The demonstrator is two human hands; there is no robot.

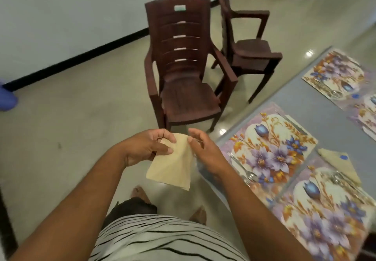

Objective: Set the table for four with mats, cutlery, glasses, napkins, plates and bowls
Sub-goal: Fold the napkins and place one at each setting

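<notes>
A beige napkin (173, 167) hangs in front of my body, over the floor and left of the table. My left hand (147, 147) pinches its upper left corner between thumb and fingers. My right hand (203, 149) pinches its upper right edge. On the grey table (317, 114) lie several floral mats: one nearest the corner (270, 148) with a fork (244, 171) on it, one closer to me (325, 210) with cutlery (339, 179) and a folded beige napkin (339, 163) at its top, and a far one (335, 73) with cutlery (333, 93).
Two stacks of dark brown plastic chairs stand on the tiled floor ahead, one straight in front (183, 71) and one behind it to the right (248, 43). A blue object (6, 96) shows at the left edge. My bare feet (140, 193) are below the napkin.
</notes>
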